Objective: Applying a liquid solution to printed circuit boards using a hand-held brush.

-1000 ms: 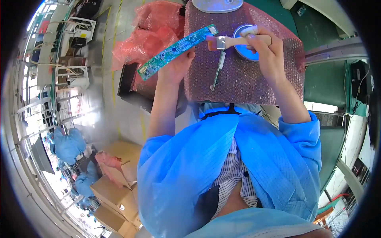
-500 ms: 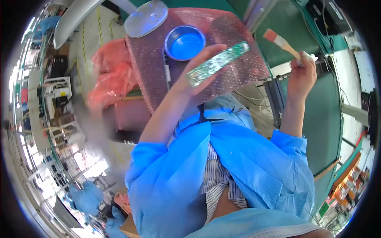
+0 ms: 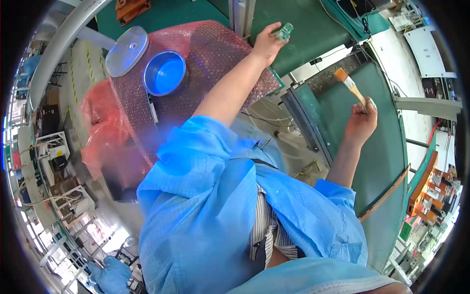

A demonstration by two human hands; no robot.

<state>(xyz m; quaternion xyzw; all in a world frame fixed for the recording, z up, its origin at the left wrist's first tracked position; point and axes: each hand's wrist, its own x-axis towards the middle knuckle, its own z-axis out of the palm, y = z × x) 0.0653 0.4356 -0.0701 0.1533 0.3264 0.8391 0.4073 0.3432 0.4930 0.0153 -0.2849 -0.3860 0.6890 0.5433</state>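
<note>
Your left hand (image 3: 264, 45) stretched fwd, fingers clamped on green circuit board (image 3: 284, 31), your right hand (image 3: 360, 122) fist-wrapped round paintbrush (image 3: 351, 87), bristles up, blue bowl (image 3: 164, 72) on pink bubble wrap (image 3: 215, 49)

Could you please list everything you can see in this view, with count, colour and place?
circuit board: one, green, held up at the top centre, seen nearly end-on over the green surface.
brush: one, wooden handle with orange-tan bristles, held up at the right.
bowl: one, blue metal, on the bubble wrap, upper left.
round lid: one, silver, just left of the bowl, at the wrap's edge.
bubble wrap: one sheet, pink-red, covering the bench top.
green surface: one, green, behind the bubble wrap at the top.
cardboard boxes: several, brown, on the floor at the left.
left hand: one, bare, gripping the circuit board.
right hand: one, bare, gripping the brush handle.
</note>
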